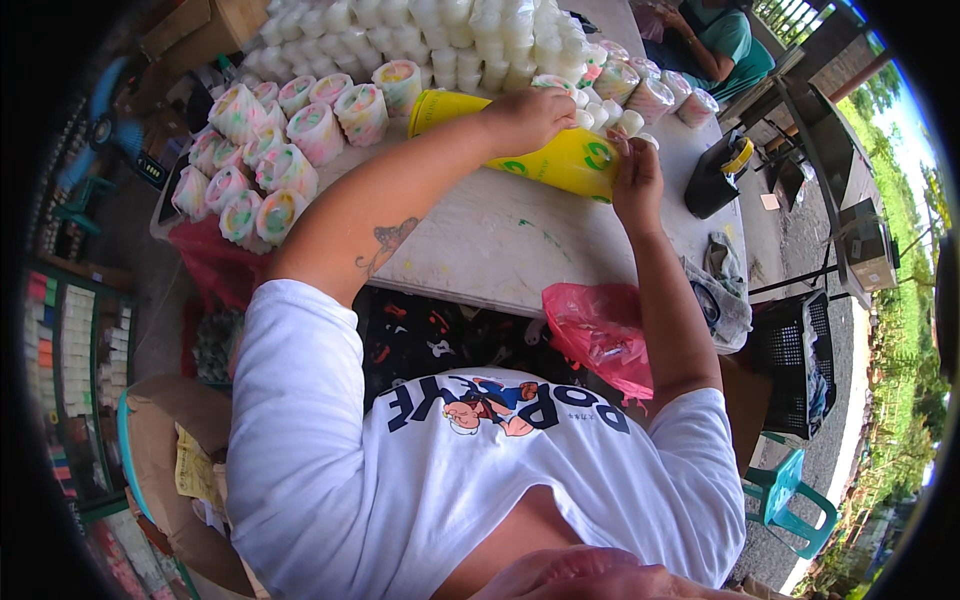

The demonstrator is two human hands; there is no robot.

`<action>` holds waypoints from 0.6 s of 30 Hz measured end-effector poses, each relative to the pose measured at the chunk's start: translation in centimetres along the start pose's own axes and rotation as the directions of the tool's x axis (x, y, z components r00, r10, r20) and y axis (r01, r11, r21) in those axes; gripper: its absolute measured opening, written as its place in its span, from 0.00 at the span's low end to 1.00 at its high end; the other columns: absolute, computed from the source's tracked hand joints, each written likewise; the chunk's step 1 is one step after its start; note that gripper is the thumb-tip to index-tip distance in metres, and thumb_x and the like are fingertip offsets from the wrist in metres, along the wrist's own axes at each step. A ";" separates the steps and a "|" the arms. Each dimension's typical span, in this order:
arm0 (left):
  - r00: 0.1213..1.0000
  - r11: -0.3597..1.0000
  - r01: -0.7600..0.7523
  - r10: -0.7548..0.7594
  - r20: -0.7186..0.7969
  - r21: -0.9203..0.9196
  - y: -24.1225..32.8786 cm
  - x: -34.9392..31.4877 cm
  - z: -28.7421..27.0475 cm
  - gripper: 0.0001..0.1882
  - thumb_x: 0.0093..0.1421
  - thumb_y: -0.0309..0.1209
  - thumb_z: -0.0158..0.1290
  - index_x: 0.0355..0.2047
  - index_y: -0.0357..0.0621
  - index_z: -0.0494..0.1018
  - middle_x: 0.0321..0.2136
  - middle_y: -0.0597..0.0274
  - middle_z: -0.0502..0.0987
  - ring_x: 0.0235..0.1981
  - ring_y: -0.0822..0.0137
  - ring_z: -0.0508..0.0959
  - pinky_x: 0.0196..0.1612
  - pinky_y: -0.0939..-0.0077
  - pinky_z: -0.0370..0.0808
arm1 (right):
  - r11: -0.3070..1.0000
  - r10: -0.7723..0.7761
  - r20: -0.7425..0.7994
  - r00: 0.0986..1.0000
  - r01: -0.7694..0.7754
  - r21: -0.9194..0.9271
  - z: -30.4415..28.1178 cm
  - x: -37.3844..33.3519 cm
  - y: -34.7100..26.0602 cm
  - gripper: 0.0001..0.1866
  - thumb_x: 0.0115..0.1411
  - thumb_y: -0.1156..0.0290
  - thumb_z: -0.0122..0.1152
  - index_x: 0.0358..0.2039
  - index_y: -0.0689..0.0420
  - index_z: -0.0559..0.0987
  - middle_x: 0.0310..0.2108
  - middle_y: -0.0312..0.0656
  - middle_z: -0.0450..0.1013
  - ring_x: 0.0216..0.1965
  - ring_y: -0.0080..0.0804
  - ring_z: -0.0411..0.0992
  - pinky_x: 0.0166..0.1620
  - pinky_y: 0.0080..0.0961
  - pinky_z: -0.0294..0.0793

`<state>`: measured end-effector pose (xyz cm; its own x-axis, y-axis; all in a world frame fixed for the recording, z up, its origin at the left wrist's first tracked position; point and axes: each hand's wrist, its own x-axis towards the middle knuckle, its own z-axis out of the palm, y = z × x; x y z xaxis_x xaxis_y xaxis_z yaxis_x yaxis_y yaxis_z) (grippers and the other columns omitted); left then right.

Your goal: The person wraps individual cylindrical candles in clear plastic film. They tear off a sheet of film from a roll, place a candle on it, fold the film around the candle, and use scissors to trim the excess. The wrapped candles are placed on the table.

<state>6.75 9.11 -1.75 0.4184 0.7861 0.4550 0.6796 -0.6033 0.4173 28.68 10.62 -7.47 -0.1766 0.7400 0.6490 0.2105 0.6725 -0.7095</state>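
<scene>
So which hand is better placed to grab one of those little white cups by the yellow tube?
Probably the right. The right hand sits at the end of the yellow tube, fingertips beside the little white cups. The left hand is clamped over the tube's top.

Yellow plastic bag (pixel 560 160): long, tube-shaped, glossy yellow with green printed marks. It lies on its side across the far part of your table, slanting from far left to nearer right. Its right end is open, with small white cups (pixel 605 115) just beside it.
</scene>
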 end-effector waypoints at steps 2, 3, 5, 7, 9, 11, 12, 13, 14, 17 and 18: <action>0.986 0.998 -0.069 0.069 -0.153 0.006 0.4 -0.2 0.6 0.10 0.58 0.34 0.54 0.35 0.41 0.76 0.33 0.57 0.77 0.39 0.56 0.76 0.44 0.66 0.72 | 0.995 -0.052 0.003 0.999 0.052 -0.084 -0.1 -0.1 -0.1 0.04 0.65 0.75 0.48 0.39 0.61 0.69 0.42 0.49 0.76 0.48 0.37 0.73 0.50 0.27 0.69; 0.964 0.994 -0.107 0.101 -0.246 -0.010 0.4 -0.4 1.0 0.09 0.59 0.34 0.53 0.34 0.41 0.75 0.31 0.57 0.76 0.37 0.55 0.76 0.42 0.65 0.72 | 0.994 -0.068 0.006 0.998 0.068 -0.085 0.0 0.0 0.0 0.04 0.65 0.76 0.47 0.40 0.61 0.68 0.42 0.49 0.76 0.48 0.38 0.74 0.50 0.28 0.70; 0.954 0.990 -0.139 0.131 -0.269 -0.011 -0.1 -0.3 1.2 0.08 0.59 0.33 0.52 0.33 0.40 0.73 0.30 0.57 0.76 0.34 0.54 0.76 0.40 0.63 0.72 | 0.991 -0.108 0.008 0.994 0.109 -0.084 0.1 0.4 0.0 0.04 0.65 0.76 0.47 0.40 0.61 0.67 0.42 0.49 0.76 0.47 0.40 0.74 0.49 0.28 0.71; 0.986 0.993 -0.115 0.114 -0.119 -0.001 -0.6 -0.3 1.2 0.08 0.59 0.33 0.51 0.34 0.41 0.72 0.31 0.59 0.75 0.33 0.53 0.76 0.39 0.62 0.73 | 0.987 -0.138 0.011 0.990 0.138 -0.083 0.1 0.2 0.1 0.05 0.65 0.77 0.46 0.40 0.60 0.67 0.41 0.49 0.76 0.46 0.39 0.74 0.49 0.29 0.71; 0.973 0.982 -0.151 0.167 -0.162 0.110 -0.2 -0.4 1.4 0.08 0.59 0.34 0.51 0.35 0.44 0.72 0.31 0.61 0.76 0.31 0.55 0.77 0.38 0.63 0.74 | 0.983 -0.141 0.012 0.990 0.142 -0.118 0.0 0.1 -0.1 0.05 0.65 0.76 0.46 0.40 0.60 0.67 0.41 0.49 0.76 0.46 0.40 0.75 0.48 0.29 0.72; 0.945 0.933 -0.216 0.274 -0.180 0.289 0.5 -0.7 1.2 0.08 0.59 0.36 0.51 0.35 0.46 0.72 0.30 0.62 0.76 0.30 0.57 0.77 0.37 0.64 0.75 | 0.979 -0.140 0.017 0.990 0.141 -0.148 -0.1 0.2 0.0 0.05 0.65 0.76 0.46 0.40 0.60 0.67 0.41 0.50 0.76 0.45 0.42 0.75 0.46 0.30 0.72; 0.920 0.876 -0.262 0.353 -0.168 0.405 1.0 -1.1 1.0 0.08 0.59 0.36 0.52 0.35 0.47 0.72 0.29 0.62 0.76 0.29 0.57 0.77 0.36 0.64 0.75 | 0.977 -0.134 0.019 0.991 0.136 -0.164 -0.4 0.4 0.1 0.05 0.65 0.76 0.46 0.40 0.60 0.67 0.41 0.50 0.76 0.45 0.43 0.75 0.46 0.30 0.73; 0.891 0.803 -0.301 0.429 -0.147 0.515 1.3 -1.3 0.8 0.08 0.59 0.37 0.52 0.35 0.48 0.72 0.28 0.62 0.76 0.28 0.58 0.77 0.35 0.65 0.75 | 0.975 -0.129 0.021 0.991 0.131 -0.180 -0.7 0.5 0.1 0.05 0.65 0.76 0.46 0.40 0.60 0.67 0.41 0.51 0.76 0.44 0.44 0.75 0.45 0.31 0.73; 0.880 0.778 -0.331 0.459 -0.125 0.534 1.3 -1.5 0.6 0.08 0.59 0.38 0.51 0.35 0.49 0.71 0.29 0.62 0.76 0.27 0.59 0.76 0.35 0.65 0.75 | 0.969 -0.135 0.032 0.990 0.138 -0.203 -1.0 0.4 0.1 0.05 0.65 0.75 0.46 0.40 0.60 0.67 0.41 0.51 0.76 0.44 0.44 0.75 0.45 0.31 0.73; 0.892 0.763 -0.368 0.452 -0.030 0.531 1.5 -1.7 -0.4 0.09 0.58 0.39 0.52 0.35 0.49 0.71 0.30 0.62 0.75 0.27 0.59 0.76 0.34 0.66 0.75 | 0.955 -0.154 0.063 0.986 0.165 -0.245 -1.2 0.3 -0.4 0.05 0.65 0.75 0.47 0.41 0.59 0.67 0.40 0.51 0.76 0.43 0.46 0.75 0.44 0.32 0.74; 0.920 0.802 -0.348 0.391 0.013 0.486 1.8 -1.5 -0.6 0.10 0.58 0.39 0.53 0.35 0.49 0.71 0.31 0.62 0.75 0.28 0.57 0.76 0.35 0.65 0.75 | 0.952 -0.160 0.073 0.984 0.173 -0.253 -1.1 0.2 -0.5 0.05 0.65 0.75 0.47 0.41 0.59 0.67 0.40 0.51 0.76 0.43 0.46 0.75 0.44 0.32 0.74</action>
<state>6.95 6.75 -1.19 0.6588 0.4896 0.5713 0.6924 -0.6915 -0.2058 29.61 10.44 -6.68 -0.2777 0.6220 0.7321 0.4135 0.7653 -0.4933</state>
